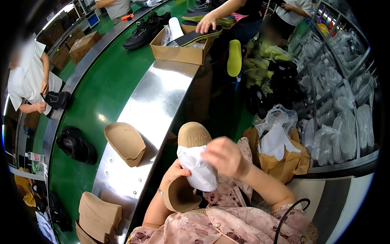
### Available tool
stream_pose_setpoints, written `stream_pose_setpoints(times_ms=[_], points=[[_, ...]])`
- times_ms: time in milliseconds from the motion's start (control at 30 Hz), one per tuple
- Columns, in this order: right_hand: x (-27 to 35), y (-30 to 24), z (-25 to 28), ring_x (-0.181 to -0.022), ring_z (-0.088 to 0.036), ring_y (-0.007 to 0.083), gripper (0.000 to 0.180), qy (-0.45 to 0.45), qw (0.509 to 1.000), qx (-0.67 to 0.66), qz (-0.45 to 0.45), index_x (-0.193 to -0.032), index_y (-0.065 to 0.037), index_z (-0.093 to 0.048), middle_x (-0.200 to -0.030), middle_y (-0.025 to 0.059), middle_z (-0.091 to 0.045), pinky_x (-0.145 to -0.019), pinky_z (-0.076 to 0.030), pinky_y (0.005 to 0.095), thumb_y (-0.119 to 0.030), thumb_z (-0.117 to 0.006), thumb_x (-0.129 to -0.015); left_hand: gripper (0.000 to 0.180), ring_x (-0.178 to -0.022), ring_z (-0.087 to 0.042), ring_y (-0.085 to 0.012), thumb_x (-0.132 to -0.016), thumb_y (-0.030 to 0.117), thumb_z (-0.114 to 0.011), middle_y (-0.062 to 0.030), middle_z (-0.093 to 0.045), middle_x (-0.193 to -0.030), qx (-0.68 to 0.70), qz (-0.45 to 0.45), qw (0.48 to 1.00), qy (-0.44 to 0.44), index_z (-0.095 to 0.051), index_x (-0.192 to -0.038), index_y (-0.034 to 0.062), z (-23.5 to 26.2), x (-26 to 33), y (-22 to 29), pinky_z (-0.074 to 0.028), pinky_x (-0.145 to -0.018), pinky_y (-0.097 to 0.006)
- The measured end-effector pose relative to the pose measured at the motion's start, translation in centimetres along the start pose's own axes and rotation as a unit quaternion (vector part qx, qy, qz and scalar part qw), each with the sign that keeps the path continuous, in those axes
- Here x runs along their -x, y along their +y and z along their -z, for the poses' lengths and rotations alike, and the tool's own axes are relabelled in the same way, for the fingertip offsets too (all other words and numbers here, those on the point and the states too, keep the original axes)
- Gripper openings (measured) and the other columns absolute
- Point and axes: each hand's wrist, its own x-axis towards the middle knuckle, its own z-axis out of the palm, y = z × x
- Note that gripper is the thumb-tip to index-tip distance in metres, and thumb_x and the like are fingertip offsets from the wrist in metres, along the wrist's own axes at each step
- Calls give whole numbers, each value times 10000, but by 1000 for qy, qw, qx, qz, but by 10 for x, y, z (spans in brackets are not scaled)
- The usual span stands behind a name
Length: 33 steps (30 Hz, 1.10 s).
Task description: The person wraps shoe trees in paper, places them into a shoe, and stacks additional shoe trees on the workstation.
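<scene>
Above my lap, my left hand (pixel 174 174) is closed around a tan moulded shoe insert (pixel 193 134), its rounded end pointing away from me. White paper (pixel 198 171) covers the insert's lower part, under my left thumb. Just below that hand is a second tan insert (pixel 178 196), hollow and curved; whether the fingers also grip it is hidden. My right hand (pixel 227 158) is at the paper's upper right edge with its fingers bent, too blurred to show a grip. To the left, another tan insert (pixel 125 142) lies on the metal ledge.
More tan inserts (pixel 99 215) are stacked at lower left. Along the green conveyor (pixel 97 105) sit black shoes (pixel 76 145) and a cardboard box (pixel 176 53), where a co-worker's hand (pixel 207 23) rests on insoles. A paper-lined brown bag (pixel 284 160) and a rack (pixel 345 81) of wrapped items stand right.
</scene>
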Motion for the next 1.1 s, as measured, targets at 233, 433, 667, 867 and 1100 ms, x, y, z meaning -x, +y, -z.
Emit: stream_pose_setpoints(times_ms=[233, 433, 667, 867, 1100], points=[[15, -15, -1, -838, -565, 199, 271, -149, 985, -36, 74, -966, -46, -635, -856, 51, -561, -688, -498, 301, -83, -607, -699, 569, -907, -637, -243, -696, 162, -772, -127, -641, -1008, 108, 19, 994, -13, -524, -1170, -33, -13, -1, -1, -517, -835, -376], [14, -21, -14, -848, -566, 195, 267, -164, 984, -1, 76, -964, -17, -635, -852, 56, -570, -687, -487, 289, -110, -591, -718, 526, -854, -631, -220, -723, 156, -747, -117, -639, -968, 113, 18, 993, -12, -524, -1163, -29, -10, -4, -9, -518, -790, -352], [8, -24, -22, -827, -571, 195, 253, -160, 984, -10, 75, -952, -25, -640, -821, 57, -574, -669, -486, 284, -104, -589, -717, 477, -792, -625, -192, -754, 149, -717, -105, -637, -922, 111, 27, 993, -14, -524, -1155, -25, -8, -4, -10, -519, -737, -324], [-27, 25, -27, -685, -579, 195, 131, -111, 980, -30, -161, -895, -24, -628, -739, 62, -586, -581, -468, 282, -80, -611, -779, 435, -738, -619, -168, -781, 143, -692, -94, -635, -882, 109, 11, 994, -9, -524, -1147, -21, -5, -7, -12, -520, -692, -300], [-17, 131, -58, -734, -548, 114, 202, 77, 817, -178, -544, -1010, -13, -556, -818, 34, -583, -639, -452, 242, -153, -603, -872, 391, -603, -547, -105, -833, 179, -647, -45, -600, -781, 148, -110, 983, 8, -512, -1148, -8, -14, -46, 24, -464, -565, -230]])
